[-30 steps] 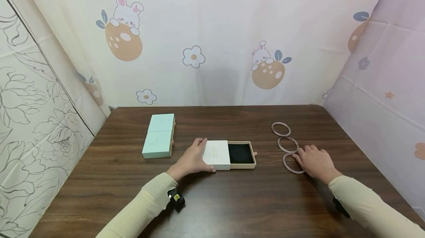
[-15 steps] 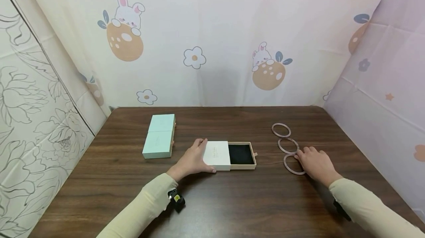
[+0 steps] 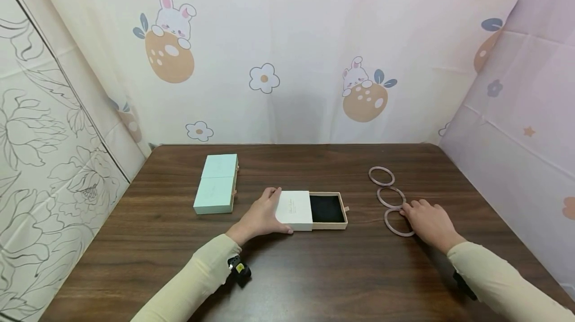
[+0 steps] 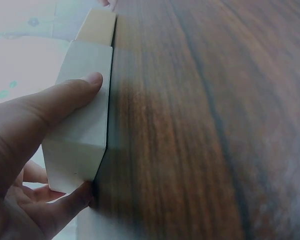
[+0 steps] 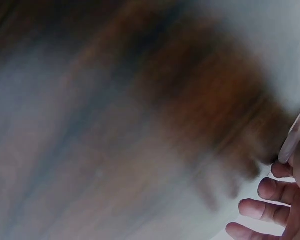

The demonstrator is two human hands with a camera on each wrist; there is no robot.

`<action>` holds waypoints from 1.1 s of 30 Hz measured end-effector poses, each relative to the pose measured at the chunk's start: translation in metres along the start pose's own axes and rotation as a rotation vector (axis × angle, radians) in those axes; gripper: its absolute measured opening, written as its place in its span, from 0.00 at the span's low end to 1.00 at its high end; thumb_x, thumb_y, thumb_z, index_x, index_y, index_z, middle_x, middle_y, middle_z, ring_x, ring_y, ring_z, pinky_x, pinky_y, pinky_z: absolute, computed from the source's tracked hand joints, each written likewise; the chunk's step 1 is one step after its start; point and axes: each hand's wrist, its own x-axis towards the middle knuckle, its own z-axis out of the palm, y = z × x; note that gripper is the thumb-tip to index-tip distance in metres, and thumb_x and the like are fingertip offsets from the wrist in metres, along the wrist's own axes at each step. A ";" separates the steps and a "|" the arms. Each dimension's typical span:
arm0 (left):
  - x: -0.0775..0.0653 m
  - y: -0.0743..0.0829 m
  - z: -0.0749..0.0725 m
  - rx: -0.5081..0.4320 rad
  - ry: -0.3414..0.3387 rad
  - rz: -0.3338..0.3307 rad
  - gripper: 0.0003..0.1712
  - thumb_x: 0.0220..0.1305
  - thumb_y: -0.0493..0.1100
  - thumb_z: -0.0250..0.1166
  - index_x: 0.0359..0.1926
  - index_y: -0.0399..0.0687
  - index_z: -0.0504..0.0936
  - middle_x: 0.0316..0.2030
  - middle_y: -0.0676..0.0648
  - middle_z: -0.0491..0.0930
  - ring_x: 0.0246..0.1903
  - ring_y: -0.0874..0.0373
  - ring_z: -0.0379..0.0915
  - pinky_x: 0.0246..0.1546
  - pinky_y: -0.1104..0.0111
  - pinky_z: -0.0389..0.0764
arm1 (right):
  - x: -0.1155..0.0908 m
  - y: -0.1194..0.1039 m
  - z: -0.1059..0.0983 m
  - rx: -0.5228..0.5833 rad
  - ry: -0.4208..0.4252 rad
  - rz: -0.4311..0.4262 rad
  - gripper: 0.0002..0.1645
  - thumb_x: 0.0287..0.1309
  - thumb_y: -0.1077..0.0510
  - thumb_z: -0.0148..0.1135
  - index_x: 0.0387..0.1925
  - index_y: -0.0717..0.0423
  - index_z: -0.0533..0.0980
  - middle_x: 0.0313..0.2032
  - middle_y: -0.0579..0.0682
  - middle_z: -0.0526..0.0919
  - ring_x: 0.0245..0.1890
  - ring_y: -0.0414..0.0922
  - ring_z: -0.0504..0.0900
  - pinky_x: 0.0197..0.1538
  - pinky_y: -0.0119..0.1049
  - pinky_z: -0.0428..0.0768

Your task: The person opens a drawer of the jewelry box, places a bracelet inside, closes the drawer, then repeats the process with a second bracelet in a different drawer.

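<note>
On the table's middle lies a white drawer box (image 3: 293, 210), its tray (image 3: 329, 210) slid out to the right with a black pad inside. My left hand (image 3: 260, 217) grips the box's left end. The left wrist view shows the thumb (image 4: 72, 97) along one side and fingers curled at the end and far side. Three pale pinkish bangles lie in a row on the right: the far bangle (image 3: 382, 167), the middle bangle (image 3: 383, 203) and the near bangle (image 3: 394, 232). My right hand (image 3: 430, 222) pinches the near bangle's right edge between thumb and index finger; the other fingers are spread loosely.
Two mint-green boxes (image 3: 216, 184) lie end to end at the back left, with small ribbon tabs on their right sides. A patterned curtain (image 3: 305, 127) hangs behind the dark wood table (image 3: 314, 277), and more fabric stands at both sides.
My right thumb, seen inside the near bangle a second ago, has drawn in toward the other fingers at its edge. The left hand, boxes and bangles stay in place.
</note>
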 end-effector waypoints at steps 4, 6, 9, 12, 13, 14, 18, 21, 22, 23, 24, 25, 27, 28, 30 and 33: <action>0.000 0.000 0.000 -0.006 0.002 0.006 0.65 0.31 0.65 0.71 0.65 0.37 0.51 0.58 0.41 0.57 0.46 0.51 0.67 0.46 0.63 0.70 | 0.000 0.000 -0.001 0.005 -0.014 0.001 0.10 0.52 0.56 0.57 0.22 0.57 0.70 0.19 0.50 0.71 0.24 0.53 0.73 0.18 0.45 0.67; 0.000 0.000 0.000 -0.009 0.000 0.009 0.65 0.31 0.64 0.71 0.65 0.37 0.51 0.58 0.41 0.57 0.47 0.51 0.67 0.46 0.62 0.70 | -0.001 0.000 -0.001 0.011 -0.020 0.001 0.10 0.52 0.56 0.57 0.22 0.57 0.70 0.19 0.50 0.71 0.24 0.53 0.72 0.18 0.45 0.67; 0.000 0.000 0.000 -0.006 -0.001 0.011 0.65 0.31 0.65 0.71 0.65 0.37 0.51 0.58 0.41 0.57 0.47 0.51 0.67 0.46 0.62 0.70 | -0.002 -0.001 0.000 0.022 -0.025 0.001 0.09 0.53 0.56 0.57 0.23 0.56 0.70 0.20 0.49 0.72 0.24 0.52 0.72 0.19 0.45 0.67; 0.001 -0.001 0.001 0.001 0.002 0.011 0.65 0.30 0.65 0.71 0.65 0.37 0.51 0.58 0.41 0.57 0.47 0.52 0.67 0.47 0.63 0.69 | -0.002 -0.001 0.002 0.022 -0.024 -0.002 0.09 0.53 0.56 0.57 0.23 0.56 0.70 0.20 0.49 0.72 0.24 0.52 0.72 0.20 0.45 0.68; 0.001 -0.001 0.001 0.005 0.002 0.011 0.65 0.30 0.65 0.71 0.65 0.37 0.51 0.58 0.41 0.57 0.47 0.52 0.67 0.47 0.63 0.69 | -0.002 -0.001 0.002 0.022 -0.026 -0.003 0.09 0.53 0.56 0.56 0.23 0.56 0.70 0.20 0.49 0.72 0.24 0.52 0.72 0.20 0.46 0.68; 0.002 -0.001 0.001 0.007 0.003 0.011 0.65 0.30 0.66 0.71 0.65 0.37 0.51 0.58 0.41 0.57 0.47 0.52 0.67 0.47 0.63 0.69 | -0.002 -0.001 0.002 0.019 -0.026 -0.004 0.09 0.53 0.56 0.56 0.22 0.56 0.70 0.20 0.49 0.72 0.24 0.52 0.72 0.20 0.46 0.68; 0.002 -0.002 0.001 0.010 0.001 0.007 0.66 0.30 0.66 0.70 0.65 0.37 0.51 0.58 0.41 0.57 0.47 0.52 0.67 0.47 0.64 0.69 | -0.001 -0.001 0.002 0.009 -0.026 -0.012 0.10 0.53 0.56 0.56 0.21 0.55 0.69 0.20 0.48 0.72 0.23 0.51 0.72 0.21 0.46 0.67; 0.001 0.000 0.001 0.005 0.000 0.006 0.65 0.30 0.65 0.71 0.65 0.37 0.52 0.58 0.41 0.57 0.47 0.51 0.67 0.47 0.63 0.70 | 0.000 -0.002 0.001 0.002 0.005 -0.025 0.11 0.52 0.56 0.57 0.20 0.55 0.69 0.18 0.47 0.71 0.21 0.50 0.71 0.20 0.43 0.66; 0.001 0.000 0.000 0.004 0.001 0.006 0.65 0.30 0.65 0.71 0.65 0.37 0.52 0.58 0.41 0.57 0.47 0.51 0.67 0.46 0.63 0.70 | 0.000 -0.002 0.000 0.000 0.017 -0.030 0.11 0.51 0.56 0.58 0.19 0.55 0.69 0.17 0.47 0.70 0.20 0.49 0.71 0.19 0.42 0.66; 0.000 0.000 0.000 0.003 0.002 0.007 0.65 0.30 0.65 0.71 0.65 0.37 0.52 0.58 0.41 0.57 0.48 0.50 0.67 0.47 0.62 0.70 | 0.000 -0.002 0.000 0.000 0.028 -0.034 0.11 0.51 0.56 0.59 0.19 0.54 0.69 0.17 0.46 0.70 0.20 0.49 0.70 0.18 0.41 0.65; 0.000 0.001 -0.001 0.004 0.003 0.008 0.65 0.30 0.64 0.71 0.65 0.37 0.52 0.58 0.41 0.57 0.48 0.50 0.67 0.47 0.62 0.70 | 0.000 -0.002 0.000 -0.001 0.038 -0.040 0.11 0.50 0.56 0.59 0.19 0.54 0.69 0.16 0.46 0.69 0.19 0.48 0.70 0.18 0.40 0.64; 0.000 0.001 -0.001 0.004 0.004 0.009 0.65 0.30 0.64 0.71 0.65 0.36 0.52 0.58 0.41 0.57 0.48 0.50 0.67 0.47 0.62 0.69 | 0.000 -0.003 0.000 -0.002 0.046 -0.044 0.11 0.50 0.56 0.60 0.19 0.54 0.69 0.16 0.45 0.69 0.18 0.48 0.70 0.17 0.40 0.63; 0.000 0.001 -0.001 0.005 0.005 0.009 0.65 0.30 0.64 0.71 0.65 0.36 0.52 0.58 0.41 0.57 0.48 0.50 0.67 0.47 0.62 0.69 | 0.001 -0.003 0.000 -0.002 0.053 -0.048 0.11 0.50 0.55 0.60 0.19 0.54 0.69 0.15 0.45 0.68 0.18 0.47 0.69 0.17 0.39 0.63; 0.000 0.001 -0.001 0.006 0.004 0.009 0.65 0.30 0.64 0.71 0.65 0.36 0.52 0.59 0.41 0.57 0.48 0.50 0.67 0.47 0.62 0.69 | 0.001 -0.003 0.000 -0.003 0.052 -0.050 0.11 0.50 0.55 0.59 0.19 0.54 0.68 0.15 0.45 0.68 0.18 0.47 0.69 0.17 0.38 0.62; 0.000 0.001 -0.001 0.007 0.003 0.008 0.65 0.30 0.64 0.71 0.65 0.37 0.52 0.59 0.41 0.56 0.49 0.50 0.67 0.47 0.62 0.69 | 0.002 -0.003 0.000 -0.006 0.055 -0.053 0.12 0.50 0.55 0.59 0.19 0.54 0.68 0.15 0.45 0.68 0.18 0.47 0.69 0.17 0.38 0.62; 0.000 0.000 0.000 0.006 0.001 0.005 0.65 0.30 0.65 0.71 0.65 0.37 0.52 0.59 0.41 0.56 0.49 0.50 0.66 0.47 0.62 0.69 | 0.003 -0.003 -0.002 -0.006 0.052 -0.056 0.12 0.50 0.55 0.59 0.18 0.54 0.68 0.15 0.45 0.68 0.18 0.48 0.69 0.16 0.38 0.62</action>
